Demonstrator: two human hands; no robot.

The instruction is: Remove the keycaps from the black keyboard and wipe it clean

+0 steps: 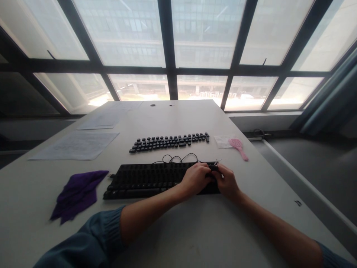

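A black computer keyboard (150,175) lies in front of me, many of its upper keys bare of caps and its front rows still capped. Over its right end my left hand (196,178) and my right hand (227,180) meet, fingers closed in a pinch. Thin metal wire prongs, like those of a keycap puller (218,161), stick up from my right fingers. A small dark piece shows between the fingertips; what my left fingers pinch is mostly hidden. Behind the keyboard, loose black keycaps (170,142) stand in slanting rows.
A purple cloth (76,195) lies left of the keyboard, and paper sheets (75,146) farther left. A pink hairbrush (238,149) rests partly on a clear plastic bag (221,142) at right. The cable (175,158) loops behind the keyboard. A small black item (298,203) sits near the right edge.
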